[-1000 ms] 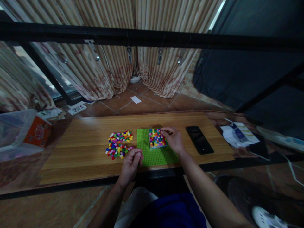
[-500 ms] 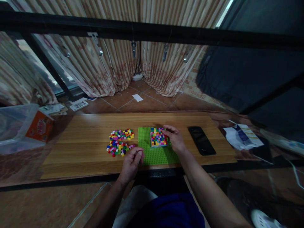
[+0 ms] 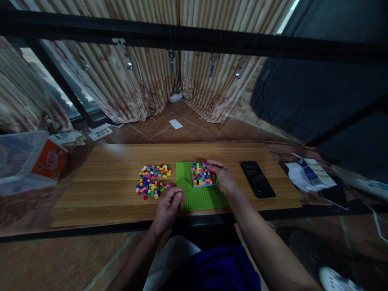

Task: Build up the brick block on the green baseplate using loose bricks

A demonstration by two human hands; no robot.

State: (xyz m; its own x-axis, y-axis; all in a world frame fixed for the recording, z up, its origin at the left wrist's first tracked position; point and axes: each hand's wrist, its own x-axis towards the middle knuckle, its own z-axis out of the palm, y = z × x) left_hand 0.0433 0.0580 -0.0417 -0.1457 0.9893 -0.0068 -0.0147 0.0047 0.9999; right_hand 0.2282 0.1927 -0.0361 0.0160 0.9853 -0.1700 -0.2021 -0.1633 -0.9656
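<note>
A block of small multicoloured toy bricks [image 3: 202, 174] stands on a green studded baseplate [image 3: 200, 202], toward the plate's far side. My right hand [image 3: 222, 176] is at the block's far right corner, its fingertips bent together on the top edge; whatever they pinch is too small to make out. Near the plate's left front edge, my left hand [image 3: 169, 204] is closed, thumb against the curled forefinger, and anything inside it is hidden. Just beyond that hand lie loose bricks of many colours in two heaps, a far heap [image 3: 155, 171] and a near heap [image 3: 150, 188].
The wooden table [image 3: 106, 182] carries a black phone [image 3: 257, 179] right of the baseplate. A clear plastic bin [image 3: 22, 161] with an orange label stands on the floor at left. Papers [image 3: 309, 173] lie off the table's right end. A dark bar [image 3: 194, 38] crosses beyond the table.
My right fingertips have shifted very slightly at the block's far right corner. My left hand and the loose bricks stay where they were.
</note>
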